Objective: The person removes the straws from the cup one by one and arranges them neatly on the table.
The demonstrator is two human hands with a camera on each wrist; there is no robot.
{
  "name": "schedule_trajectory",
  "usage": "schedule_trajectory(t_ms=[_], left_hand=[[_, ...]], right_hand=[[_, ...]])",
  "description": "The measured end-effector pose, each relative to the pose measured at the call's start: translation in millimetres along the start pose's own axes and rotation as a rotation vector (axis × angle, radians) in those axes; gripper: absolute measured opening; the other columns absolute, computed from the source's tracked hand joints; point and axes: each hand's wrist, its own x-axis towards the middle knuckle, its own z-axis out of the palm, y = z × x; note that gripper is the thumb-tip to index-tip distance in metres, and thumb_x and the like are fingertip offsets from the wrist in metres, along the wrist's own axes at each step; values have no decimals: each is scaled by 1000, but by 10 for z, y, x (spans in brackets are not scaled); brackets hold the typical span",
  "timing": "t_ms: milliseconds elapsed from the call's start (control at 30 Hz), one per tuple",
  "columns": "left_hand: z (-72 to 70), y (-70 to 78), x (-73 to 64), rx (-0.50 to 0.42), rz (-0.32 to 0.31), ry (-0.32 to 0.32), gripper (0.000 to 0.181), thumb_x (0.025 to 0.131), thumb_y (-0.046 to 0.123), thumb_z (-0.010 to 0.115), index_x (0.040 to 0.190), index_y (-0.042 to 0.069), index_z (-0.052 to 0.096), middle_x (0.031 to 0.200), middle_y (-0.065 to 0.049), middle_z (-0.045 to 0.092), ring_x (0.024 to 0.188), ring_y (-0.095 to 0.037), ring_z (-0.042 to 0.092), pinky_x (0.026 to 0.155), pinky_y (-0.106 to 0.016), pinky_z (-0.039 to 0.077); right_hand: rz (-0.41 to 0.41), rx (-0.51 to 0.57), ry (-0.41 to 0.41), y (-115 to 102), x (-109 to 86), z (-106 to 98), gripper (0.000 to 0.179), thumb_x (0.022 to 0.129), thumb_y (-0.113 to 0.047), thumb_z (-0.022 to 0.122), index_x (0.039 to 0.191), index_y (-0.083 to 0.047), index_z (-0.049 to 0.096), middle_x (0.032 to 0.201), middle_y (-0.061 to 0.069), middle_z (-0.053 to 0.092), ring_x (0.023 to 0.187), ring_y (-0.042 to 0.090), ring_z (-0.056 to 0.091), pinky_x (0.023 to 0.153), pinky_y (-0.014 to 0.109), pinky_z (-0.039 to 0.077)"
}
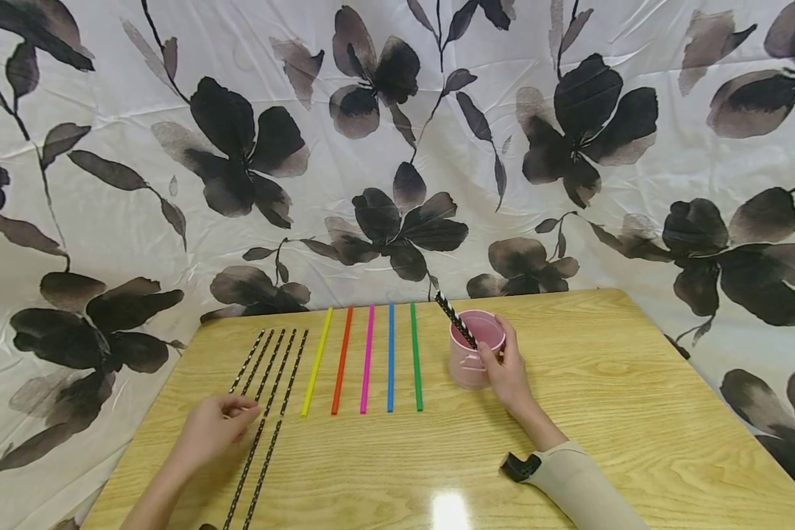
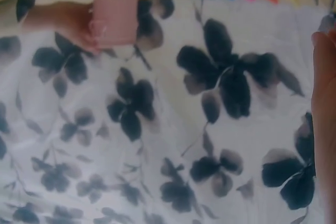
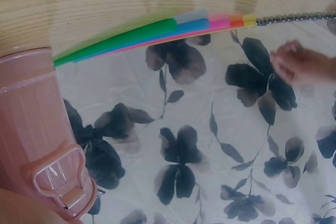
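My right hand (image 1: pixel 511 372) grips a small pink bucket (image 1: pixel 467 374) at its right side, thumb in front near the rim and fingers round the far side. Black straws with white spots (image 1: pixel 456 319) stick up out of the bucket, leaning left; their lower ends are hidden by the bucket wall and thumb. At the left, my left hand (image 1: pixel 215 427) hovers over a row of black patterned straws (image 1: pixel 274 375), fingers loosely bent, with nothing seen in them. The right wrist view shows this left hand (image 3: pixel 302 64) raised in front of the cloth.
Between the hands lie yellow (image 1: pixel 316 362), red (image 1: pixel 342 361), pink (image 1: pixel 367 361), blue (image 1: pixel 391 359) and green straws (image 1: pixel 416 357), side by side. More black straws (image 1: pixel 263 471) extend toward the near edge. A flowered cloth (image 1: pixel 371 162) hangs behind the wooden table (image 1: pixel 596 383).
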Motion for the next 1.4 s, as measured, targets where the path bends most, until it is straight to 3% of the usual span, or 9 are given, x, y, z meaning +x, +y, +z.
schedule_trajectory(t_ms=[133, 300, 467, 700, 833, 967, 1167, 1400], left_hand=[[-16, 348, 106, -71, 102, 9, 31, 82, 34, 62, 97, 7, 64, 74, -7, 61, 63, -22, 58, 49, -32, 48], [96, 821, 286, -160, 234, -28, 27, 82, 34, 62, 96, 11, 65, 80, -4, 63, 70, -20, 59, 57, -33, 50], [370, 1263, 480, -200, 321, -60, 21, 80, 30, 65, 92, 13, 67, 81, -2, 64, 72, -20, 59, 58, -32, 50], [854, 1731, 734, -285, 397, -87, 18, 78, 27, 68, 88, 13, 69, 79, -1, 64, 69, -20, 59, 57, -32, 49], [1130, 1936, 818, -322, 465, -36, 14, 78, 24, 68, 86, 12, 70, 77, 1, 65, 64, -16, 59, 54, -30, 49], [1398, 2071, 882, -360, 486, 54, 13, 78, 20, 68, 86, 10, 70, 77, 3, 64, 64, -13, 59, 56, -27, 50], [1730, 2169, 982, -486, 407, 154, 18, 75, 22, 70, 88, 10, 70, 78, 1, 65, 64, -12, 61, 56, -26, 51], [1978, 2251, 1035, -603, 364, 214, 20, 71, 28, 74, 82, 11, 70, 74, 1, 66, 62, -12, 62, 56, -26, 50]], right_hand=[[7, 22, -4, -150, -21, -17, 57, 89, -24, 52, 137, -14, 24, 122, 16, 45, 103, 23, 47, 80, 32, 43], [0, 22, 1, -61, -12, -5, 57, 88, -27, 53, 137, -18, 24, 122, 14, 45, 104, 22, 47, 81, 36, 42], [-4, 9, -5, 22, 6, -1, 59, 88, -29, 53, 138, -19, 23, 123, 11, 45, 103, 20, 47, 81, 37, 43], [-15, 22, -9, -247, -30, -33, 57, 88, -20, 52, 137, -10, 24, 122, 20, 44, 103, 27, 47, 80, 39, 43], [-14, 25, 0, -332, -50, -31, 57, 88, -18, 52, 136, -7, 24, 121, 23, 45, 102, 29, 48, 81, 41, 43], [-21, 40, -6, -245, -35, -26, 57, 88, -20, 52, 136, -9, 25, 120, 22, 46, 104, 30, 49, 82, 43, 43], [-10, 16, -9, -7, 9, -10, 58, 88, -28, 53, 138, -17, 24, 123, 13, 46, 105, 22, 48, 82, 39, 43], [-33, 42, 4, 45, 13, -2, 58, 88, -23, 53, 138, -19, 24, 124, 16, 44, 109, 28, 46, 86, 44, 41]])
